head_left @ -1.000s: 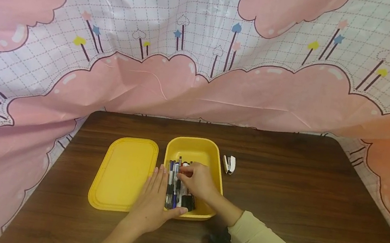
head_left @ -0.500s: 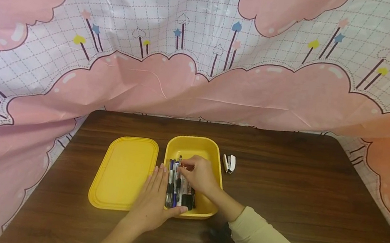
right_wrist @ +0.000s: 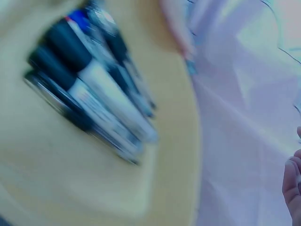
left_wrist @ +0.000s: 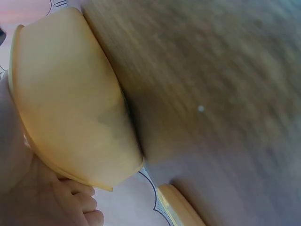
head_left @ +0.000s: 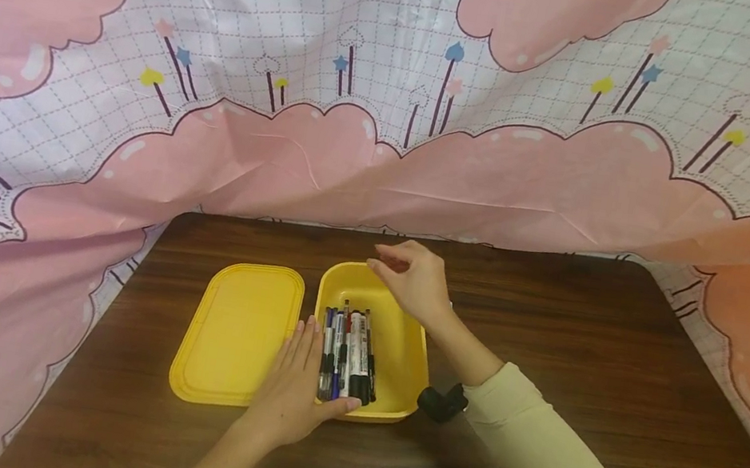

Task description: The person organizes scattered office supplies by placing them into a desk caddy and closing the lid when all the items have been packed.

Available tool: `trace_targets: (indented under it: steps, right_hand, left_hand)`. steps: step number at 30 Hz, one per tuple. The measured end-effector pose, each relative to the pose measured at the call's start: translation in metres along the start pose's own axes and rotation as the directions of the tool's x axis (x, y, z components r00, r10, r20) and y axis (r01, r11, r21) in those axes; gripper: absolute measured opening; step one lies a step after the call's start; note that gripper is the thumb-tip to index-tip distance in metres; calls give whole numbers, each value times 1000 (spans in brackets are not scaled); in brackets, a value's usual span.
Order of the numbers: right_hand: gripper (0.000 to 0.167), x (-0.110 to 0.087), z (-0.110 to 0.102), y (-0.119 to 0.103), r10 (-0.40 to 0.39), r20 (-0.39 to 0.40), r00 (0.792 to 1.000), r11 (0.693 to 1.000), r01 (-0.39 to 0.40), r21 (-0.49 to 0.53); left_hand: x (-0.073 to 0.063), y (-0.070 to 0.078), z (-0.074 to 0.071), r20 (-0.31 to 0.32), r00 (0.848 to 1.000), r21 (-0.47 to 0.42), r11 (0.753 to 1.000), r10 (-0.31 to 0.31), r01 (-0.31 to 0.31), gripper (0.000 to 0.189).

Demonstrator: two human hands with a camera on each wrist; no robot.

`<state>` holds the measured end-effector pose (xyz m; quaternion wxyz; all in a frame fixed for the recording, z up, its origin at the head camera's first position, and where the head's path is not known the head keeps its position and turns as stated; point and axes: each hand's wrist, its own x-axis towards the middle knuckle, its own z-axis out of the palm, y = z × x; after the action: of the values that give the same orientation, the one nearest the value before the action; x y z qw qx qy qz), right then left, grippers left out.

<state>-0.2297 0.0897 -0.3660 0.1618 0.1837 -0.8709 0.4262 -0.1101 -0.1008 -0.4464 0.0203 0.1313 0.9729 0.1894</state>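
A yellow plastic box (head_left: 405, 360) holds several pens and markers (head_left: 353, 356), lying side by side along its left half. My left hand (head_left: 289, 395) rests on the box's left rim with straight fingers, its thumb along the near edge. In the left wrist view its fingers (left_wrist: 75, 200) lie against the rim, above the box's outer wall (left_wrist: 70, 99). Above the far right part of the box is my right hand (head_left: 417, 282), fingers loosely bent, a gap between thumb and fingertips, holding nothing. The right wrist view shows black-capped markers (right_wrist: 103, 94), blurred.
Flat on the dark wooden table (head_left: 586, 379), a yellow lid (head_left: 236, 335) lies left of the box. A white stapler right of the box is almost hidden behind my right hand. A black device (head_left: 443, 403) shows below my right wrist. A patterned curtain (head_left: 499, 180) hangs behind.
My right hand has moved from the pens up and away toward the box's far edge, uncovering the markers and covering the stapler. The left hand has stayed in place.
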Motion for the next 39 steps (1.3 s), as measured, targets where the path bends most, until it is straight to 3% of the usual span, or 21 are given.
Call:
trace_targets:
  steps: [10,20,27,39]
  right_hand:
    - [33,23,-50,8,24,-173,985,1000,-26,-7]
    - [38,19,-60,57,86,-293,952,996,-85,17]
    - [44,6,-54,87,198,-284,938,980,-199,24]
    - [61,-21,-30,124,307,-215,927,946,-322,-39]
  left_hand:
    - [-1,0,0,-11,1000,3,1000,6,-6,114]
    - [0,0,1,-2,1000,-3,1000,-6,6,114]
    - [0,0,1,0,1000,-2,1000,-4,4,114]
    - [0,0,1,5,1000,-11,1000,-11,11,119]
